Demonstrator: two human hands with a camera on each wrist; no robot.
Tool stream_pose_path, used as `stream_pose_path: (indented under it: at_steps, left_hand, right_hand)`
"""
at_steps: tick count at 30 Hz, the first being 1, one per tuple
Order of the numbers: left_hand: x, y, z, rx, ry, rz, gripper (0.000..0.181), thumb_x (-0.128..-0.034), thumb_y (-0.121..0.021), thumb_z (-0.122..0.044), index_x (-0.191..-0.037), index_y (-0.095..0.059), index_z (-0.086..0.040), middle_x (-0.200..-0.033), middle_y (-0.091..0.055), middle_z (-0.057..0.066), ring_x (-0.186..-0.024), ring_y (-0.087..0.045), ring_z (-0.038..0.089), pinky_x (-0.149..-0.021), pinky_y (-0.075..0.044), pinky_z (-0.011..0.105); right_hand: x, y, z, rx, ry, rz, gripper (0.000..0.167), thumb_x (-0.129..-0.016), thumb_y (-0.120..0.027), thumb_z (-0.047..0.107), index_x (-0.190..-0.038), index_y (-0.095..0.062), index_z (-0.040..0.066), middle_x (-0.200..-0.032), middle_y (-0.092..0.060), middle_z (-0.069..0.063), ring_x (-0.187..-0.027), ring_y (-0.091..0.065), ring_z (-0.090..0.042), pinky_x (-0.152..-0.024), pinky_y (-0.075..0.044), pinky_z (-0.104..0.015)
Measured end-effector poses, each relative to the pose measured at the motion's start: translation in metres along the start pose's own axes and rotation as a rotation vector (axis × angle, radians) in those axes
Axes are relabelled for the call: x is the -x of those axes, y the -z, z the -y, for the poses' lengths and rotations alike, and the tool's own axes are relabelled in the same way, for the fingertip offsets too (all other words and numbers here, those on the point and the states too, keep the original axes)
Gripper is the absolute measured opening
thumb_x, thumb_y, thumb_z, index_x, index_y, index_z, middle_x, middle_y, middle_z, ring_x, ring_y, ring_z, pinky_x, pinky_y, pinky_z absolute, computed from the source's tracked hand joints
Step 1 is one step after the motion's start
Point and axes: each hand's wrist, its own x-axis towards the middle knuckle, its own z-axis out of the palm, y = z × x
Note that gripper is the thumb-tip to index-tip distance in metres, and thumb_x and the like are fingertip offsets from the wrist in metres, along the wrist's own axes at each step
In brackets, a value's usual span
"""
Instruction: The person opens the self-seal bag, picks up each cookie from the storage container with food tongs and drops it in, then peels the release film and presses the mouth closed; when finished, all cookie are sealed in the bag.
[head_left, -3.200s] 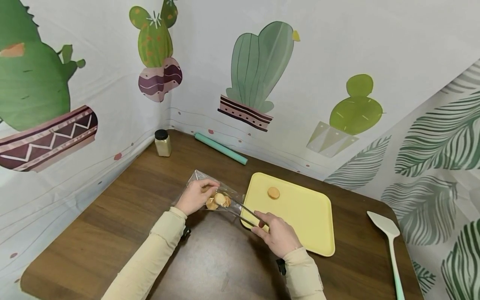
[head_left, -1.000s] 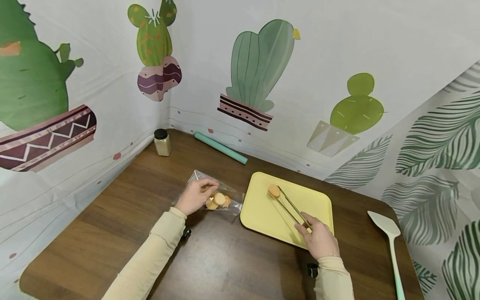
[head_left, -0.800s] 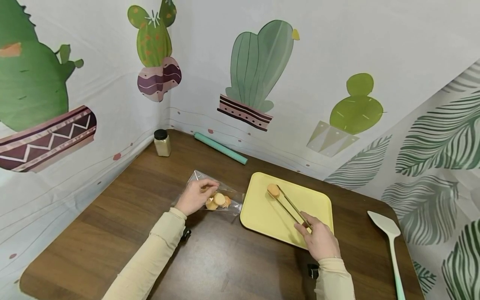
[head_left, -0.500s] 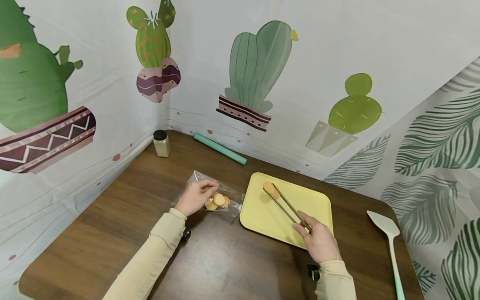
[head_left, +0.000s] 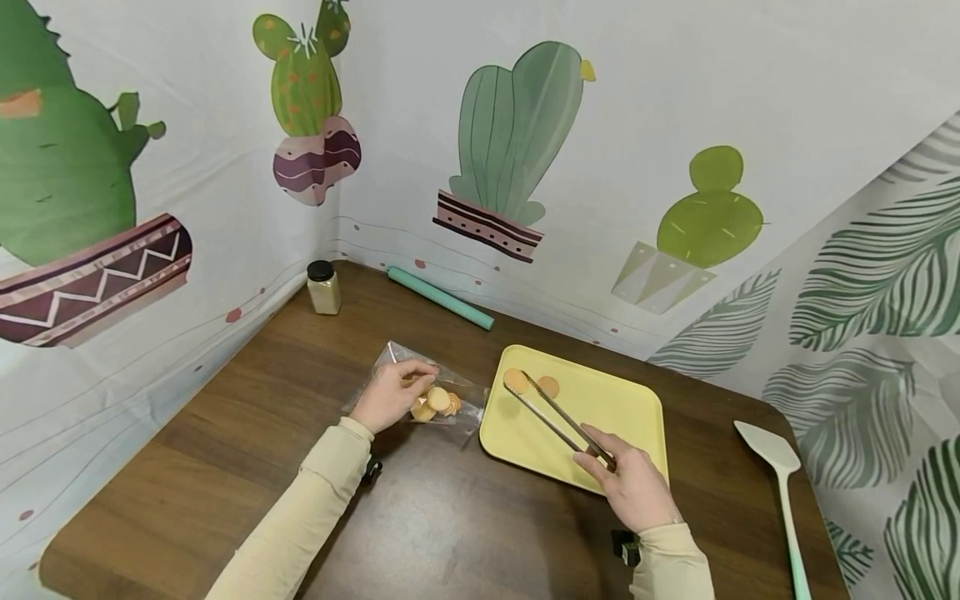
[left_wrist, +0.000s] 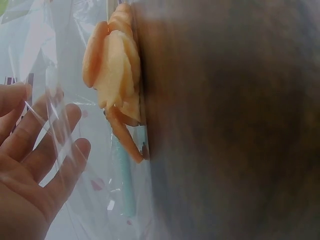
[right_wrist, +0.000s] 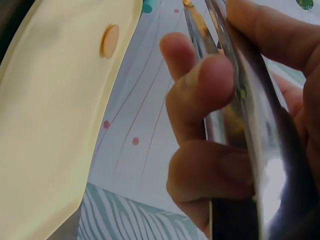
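Observation:
My left hand (head_left: 393,392) pinches the upper film of a clear plastic bag (head_left: 468,390) between thumb and index finger; the other fingers are spread behind the film in the left wrist view. Several round biscuits (left_wrist: 117,70) lie inside the bag. My right hand (head_left: 632,485) grips metal tongs (head_left: 557,417) by the handle. Between the tong tips is a biscuit (head_left: 515,381), over the back left part of the yellow tray (head_left: 600,417). It seems to be just above the surface, with a faint shadow below. Another biscuit (head_left: 549,387) lies on the tray to its right.
Behind the bag lies a turquoise stick (head_left: 441,297). A jar with a black lid (head_left: 324,287) stands at the back left corner. On the right lies a spatula (head_left: 780,467) with a pale head. Printed cloth walls (head_left: 397,125) border the brown table (head_left: 225,442).
The tongs reached into the bag earlier, then carried a biscuit over the tray. Since then they have shifted left, uncovering the biscuit lying there. My left hand has stayed on the bag.

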Motion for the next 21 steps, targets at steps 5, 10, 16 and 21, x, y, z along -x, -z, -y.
stream_pose_path:
  at_steps: [5,10,16,21]
  left_hand:
    - [0.000,0.000,0.001,-0.002,0.008,-0.002,0.015,-0.0950,-0.065,-0.016,-0.106,-0.074,-0.009,-0.108,-0.071,0.004,-0.102,-0.066,0.020,-0.083,-0.055,0.038]
    - [0.000,0.000,-0.001,0.003,0.025,0.006,0.016,-0.0954,-0.065,-0.016,-0.107,-0.073,-0.008,-0.109,-0.071,0.004,-0.103,-0.065,0.020,-0.084,-0.054,0.038]
    - [0.000,0.001,-0.001,-0.004,0.028,0.010,0.017,-0.0957,-0.064,-0.016,-0.107,-0.073,-0.008,-0.109,-0.071,0.003,-0.104,-0.064,0.019,-0.082,-0.053,0.036]
    - [0.003,0.002,-0.002,0.012,0.031,0.012,0.017,-0.0959,-0.064,-0.016,-0.108,-0.073,-0.008,-0.109,-0.071,0.003,-0.103,-0.063,0.018,-0.080,-0.053,0.035]
  right_hand:
    - [0.000,-0.001,0.005,-0.009,0.025,0.030,0.045,-0.090,-0.071,0.031,-0.129,-0.064,0.011,-0.087,-0.059,0.010,-0.064,-0.046,-0.009,-0.056,-0.038,-0.023]
    - [-0.001,-0.004,0.010,-0.007,0.043,0.052,0.044,-0.089,-0.072,0.030,-0.128,-0.064,0.012,-0.087,-0.058,0.012,-0.062,-0.045,-0.006,-0.056,-0.038,-0.023]
    - [-0.003,-0.007,0.015,-0.032,0.075,0.075,0.043,-0.088,-0.074,0.027,-0.127,-0.065,0.011,-0.086,-0.059,0.015,-0.059,-0.044,-0.003,-0.054,-0.039,-0.022]
    - [-0.003,-0.011,0.018,-0.018,0.075,0.111,0.044,-0.087,-0.074,0.027,-0.127,-0.065,0.012,-0.085,-0.060,0.017,-0.060,-0.045,-0.004,-0.058,-0.040,-0.022]
